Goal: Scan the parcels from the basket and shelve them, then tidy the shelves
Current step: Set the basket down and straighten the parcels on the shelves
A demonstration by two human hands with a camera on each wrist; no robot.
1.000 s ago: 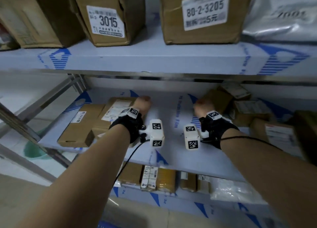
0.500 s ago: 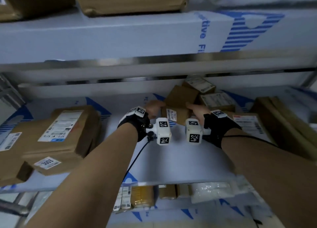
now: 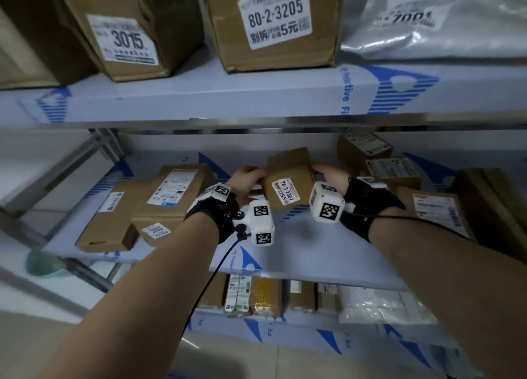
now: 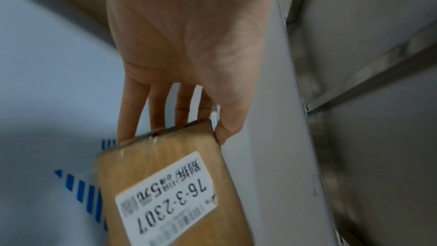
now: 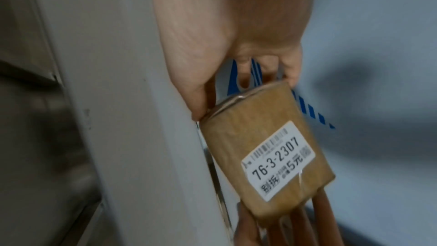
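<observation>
Small brown taped cardboard parcel (image 3: 288,179) with white label 76-3-2307 held above middle blue-white shelf (image 3: 313,244). Left hand (image 3: 247,179), right hand (image 3: 328,173) pinch opposite ends, thumbs on top, fingers beneath. Advice: lower flat into open gap, label facing out, between flat boxes (image 3: 148,204) and right-hand stack (image 3: 393,176).

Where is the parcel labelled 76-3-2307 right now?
In the head view, the 76-3-2307 parcel sits mid-frame over the middle shelf, held between the left hand and right hand, left of stacked small boxes.
</observation>
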